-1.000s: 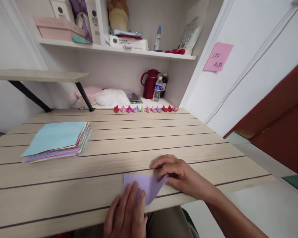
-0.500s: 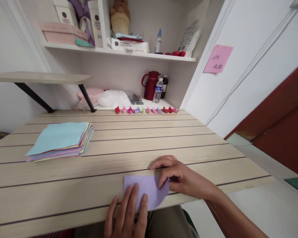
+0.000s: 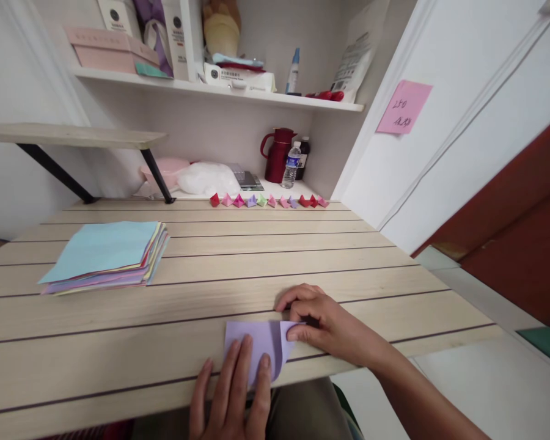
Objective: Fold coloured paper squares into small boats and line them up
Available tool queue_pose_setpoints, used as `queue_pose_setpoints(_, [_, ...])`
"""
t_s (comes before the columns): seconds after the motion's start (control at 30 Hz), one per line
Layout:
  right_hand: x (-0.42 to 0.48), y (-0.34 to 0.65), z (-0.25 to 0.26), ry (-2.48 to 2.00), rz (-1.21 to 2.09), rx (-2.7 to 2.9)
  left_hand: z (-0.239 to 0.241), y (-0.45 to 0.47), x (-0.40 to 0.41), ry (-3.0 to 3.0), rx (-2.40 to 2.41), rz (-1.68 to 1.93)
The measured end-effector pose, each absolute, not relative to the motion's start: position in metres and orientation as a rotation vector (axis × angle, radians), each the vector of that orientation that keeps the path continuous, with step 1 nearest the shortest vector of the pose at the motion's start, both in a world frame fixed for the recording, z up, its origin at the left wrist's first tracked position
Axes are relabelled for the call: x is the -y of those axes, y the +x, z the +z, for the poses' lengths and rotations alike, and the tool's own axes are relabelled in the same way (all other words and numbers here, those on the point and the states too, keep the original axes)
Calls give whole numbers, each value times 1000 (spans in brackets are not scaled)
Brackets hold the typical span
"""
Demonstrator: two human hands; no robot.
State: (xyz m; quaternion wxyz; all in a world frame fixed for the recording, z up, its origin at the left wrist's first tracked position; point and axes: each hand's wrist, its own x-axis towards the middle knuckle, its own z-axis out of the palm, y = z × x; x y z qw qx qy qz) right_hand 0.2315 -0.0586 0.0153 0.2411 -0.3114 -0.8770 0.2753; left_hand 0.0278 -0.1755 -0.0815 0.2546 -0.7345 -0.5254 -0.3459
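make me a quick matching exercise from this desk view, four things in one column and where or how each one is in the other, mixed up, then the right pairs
Things
1. purple sheet
2. paper stack
3. dark red jug
4. pink note

Place or state
A. next to the clear bottle
B. stuck up on the right, written on by hand
C. partly under the left hand, one side curled up at the right hand
D. on the left part of the table, light blue on top

Right pairs: 1-C, 2-D, 3-A, 4-B
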Motion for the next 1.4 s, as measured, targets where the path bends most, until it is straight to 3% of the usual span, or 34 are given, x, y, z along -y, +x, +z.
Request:
queue_pose_setpoints(0.27, [59, 226, 5, -1019, 539, 2357, -80, 31, 175, -1989, 1456, -982])
queue_pose_setpoints(1.03, [56, 226, 0, -1047, 526, 2352, -73, 33, 178, -2006, 1516, -903])
queue_pose_setpoints(1.4, [65, 232, 5, -1218, 259, 2133, -78, 26, 178, -2012, 1434, -781])
